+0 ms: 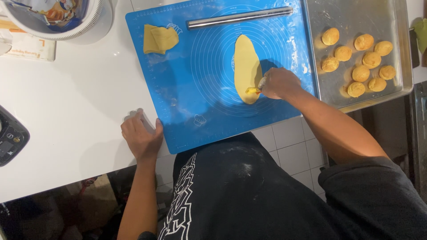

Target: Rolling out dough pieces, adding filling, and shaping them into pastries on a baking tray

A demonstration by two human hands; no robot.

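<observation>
On the blue mat (pixel 187 89), my right hand (pixel 276 83) grips perhaps a cutter on rolled dough (pixel 246 66); left hand (pixel 141 138) flat; balls (pixel 358 58) done.

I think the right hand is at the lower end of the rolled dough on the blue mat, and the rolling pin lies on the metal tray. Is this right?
Not quite. The head view shows the rolling pin lying on the blue mat, not on the metal tray. The right hand is indeed at the lower end of the rolled dough.
</observation>
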